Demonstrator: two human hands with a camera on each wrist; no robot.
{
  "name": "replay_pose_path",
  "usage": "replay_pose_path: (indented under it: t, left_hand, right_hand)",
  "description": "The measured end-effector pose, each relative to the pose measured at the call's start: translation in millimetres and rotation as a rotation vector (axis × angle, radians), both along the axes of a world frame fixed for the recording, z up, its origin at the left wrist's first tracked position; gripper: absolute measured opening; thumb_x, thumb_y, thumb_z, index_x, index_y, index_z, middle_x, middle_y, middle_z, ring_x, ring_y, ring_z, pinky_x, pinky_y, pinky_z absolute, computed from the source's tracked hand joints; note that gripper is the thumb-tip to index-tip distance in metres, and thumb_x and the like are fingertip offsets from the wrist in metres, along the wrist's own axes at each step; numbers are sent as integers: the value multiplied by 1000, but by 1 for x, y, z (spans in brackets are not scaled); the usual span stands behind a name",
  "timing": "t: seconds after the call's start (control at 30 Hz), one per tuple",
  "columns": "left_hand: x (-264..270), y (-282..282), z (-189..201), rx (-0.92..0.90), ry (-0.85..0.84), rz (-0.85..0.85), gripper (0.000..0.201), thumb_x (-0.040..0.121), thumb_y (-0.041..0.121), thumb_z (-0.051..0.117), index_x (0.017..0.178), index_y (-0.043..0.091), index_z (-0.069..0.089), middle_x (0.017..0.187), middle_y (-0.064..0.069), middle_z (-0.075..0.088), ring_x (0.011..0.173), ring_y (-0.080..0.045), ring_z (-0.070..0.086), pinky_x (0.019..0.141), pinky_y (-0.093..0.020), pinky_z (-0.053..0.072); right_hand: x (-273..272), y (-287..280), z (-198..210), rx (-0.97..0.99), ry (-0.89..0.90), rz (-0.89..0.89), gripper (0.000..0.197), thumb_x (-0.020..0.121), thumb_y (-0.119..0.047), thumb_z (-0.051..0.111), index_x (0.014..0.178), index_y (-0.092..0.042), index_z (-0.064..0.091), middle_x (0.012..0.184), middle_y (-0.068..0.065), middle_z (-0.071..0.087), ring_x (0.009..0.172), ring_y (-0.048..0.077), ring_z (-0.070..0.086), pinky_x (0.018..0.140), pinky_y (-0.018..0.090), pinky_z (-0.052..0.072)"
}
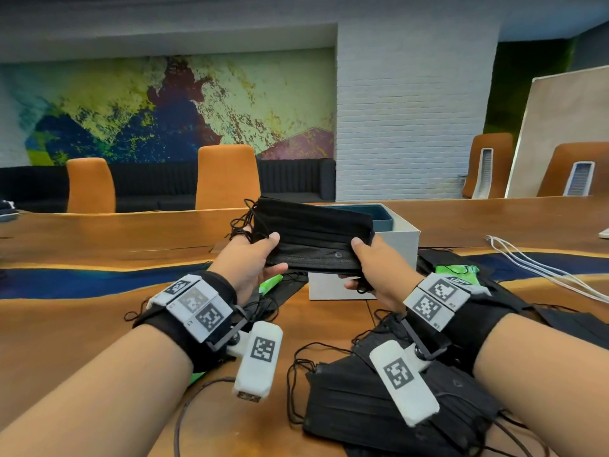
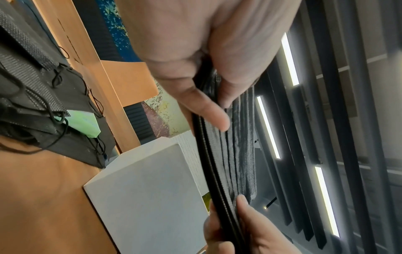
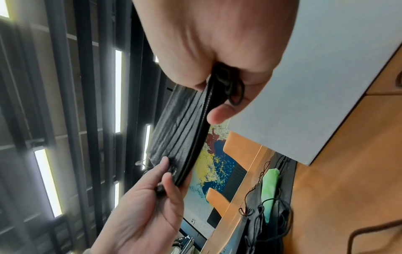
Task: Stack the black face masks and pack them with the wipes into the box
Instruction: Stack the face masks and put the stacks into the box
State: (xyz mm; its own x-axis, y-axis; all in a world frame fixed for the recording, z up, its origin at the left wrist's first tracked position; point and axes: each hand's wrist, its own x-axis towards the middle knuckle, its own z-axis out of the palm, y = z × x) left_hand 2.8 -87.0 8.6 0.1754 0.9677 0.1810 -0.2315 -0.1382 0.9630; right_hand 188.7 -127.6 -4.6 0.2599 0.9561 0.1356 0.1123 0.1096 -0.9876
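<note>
I hold a flat stack of black face masks (image 1: pixel 313 239) in the air in front of the box. My left hand (image 1: pixel 275 253) pinches its left end, thumb on top and fingers beneath; ear loops dangle past that end. My right hand (image 1: pixel 357 263) pinches the right end the same way. The left wrist view shows the stack (image 2: pixel 234 146) edge-on in my left hand (image 2: pixel 222 111). In the right wrist view my right hand (image 3: pixel 210 101) grips the stack (image 3: pixel 178 137) with bunched loops. The white box (image 1: pixel 398 239) stands open just behind the stack. Green wipes packets (image 1: pixel 456 270) (image 1: pixel 270 282) lie among loose masks.
More black masks (image 1: pixel 379 400) lie heaped on the wooden table (image 1: pixel 99 324) under my right forearm, and others lie to the right of the box. White cables (image 1: pixel 543 268) run across the table at the right. Orange chairs (image 1: pixel 227 176) stand beyond the far edge.
</note>
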Motion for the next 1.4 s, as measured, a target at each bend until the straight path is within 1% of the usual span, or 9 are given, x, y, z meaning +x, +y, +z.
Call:
replay_pose_path:
  t: [0.17, 0.27, 0.43, 0.6, 0.9, 1.0, 1.13, 1.27, 1.4]
  left_hand:
    - [-8, -2, 3, -47, 69, -4, 33, 96, 26, 54, 125, 11, 54, 121, -9, 63, 90, -19, 66, 45, -19, 51]
    - [-12, -6, 5, -33, 137, 3, 30, 93, 34, 57, 115, 13, 59, 102, -6, 69, 68, -14, 71, 44, -20, 50]
    - [-7, -14, 7, 5, 141, 25, 28, 96, 36, 51, 116, 18, 58, 101, 0, 65, 72, -10, 63, 36, -13, 40]
    - [3, -20, 14, 61, 129, 15, 23, 98, 30, 50, 115, 16, 55, 87, -3, 68, 44, -11, 62, 32, -13, 39]
    - [28, 10, 44, 107, 187, -30, 22, 95, 24, 56, 112, 11, 58, 80, -4, 65, 48, -8, 63, 36, -15, 44]
    - [36, 26, 57, 79, 269, -113, 17, 95, 30, 55, 97, 14, 59, 77, -5, 67, 59, -13, 65, 47, -19, 51]
    - [43, 63, 63, 106, 437, -115, 38, 93, 46, 48, 113, 14, 56, 112, -7, 61, 105, -21, 57, 97, -38, 47]
    - [47, 103, 46, 43, 577, -23, 50, 93, 50, 48, 131, 17, 44, 129, -5, 48, 115, -21, 46, 99, -41, 39]
    - [54, 125, 23, -116, 697, -133, 66, 92, 42, 56, 147, 21, 25, 149, -10, 34, 131, -27, 39, 108, -44, 34]
  right_hand:
    - [4, -10, 11, 30, -43, 14, 29, 102, -18, 37, 130, -15, 40, 118, 12, 53, 68, 17, 56, 41, 15, 45]
    - [11, -19, 20, 65, -46, 16, 23, 101, -14, 39, 124, -15, 42, 118, 13, 51, 68, 17, 53, 40, 14, 43]
    - [13, -33, 29, 46, 48, 72, 27, 101, -20, 42, 127, -15, 46, 118, 9, 57, 85, 18, 62, 63, 29, 57]
    - [16, -44, 38, 94, 98, 39, 22, 101, -16, 42, 121, -13, 51, 103, 6, 60, 73, 16, 62, 45, 16, 48]
    - [51, -20, 59, 133, 248, -65, 15, 99, -7, 44, 95, -9, 58, 94, 8, 62, 76, 17, 63, 63, 21, 58]
    - [70, 4, 70, 106, 282, -120, 15, 99, -6, 44, 91, -8, 56, 87, 7, 63, 68, 17, 62, 60, 19, 51]
    - [99, 39, 89, 105, 321, -171, 11, 99, -5, 44, 96, -5, 54, 84, 10, 63, 68, 18, 61, 57, 20, 49]
    - [123, 73, 103, 89, 263, -225, 11, 99, -3, 42, 92, -5, 51, 78, 11, 61, 66, 19, 59, 59, 23, 41]
    - [141, 109, 106, -14, 142, -282, 7, 99, -4, 40, 100, -4, 47, 79, 13, 60, 62, 18, 58, 56, 20, 35]
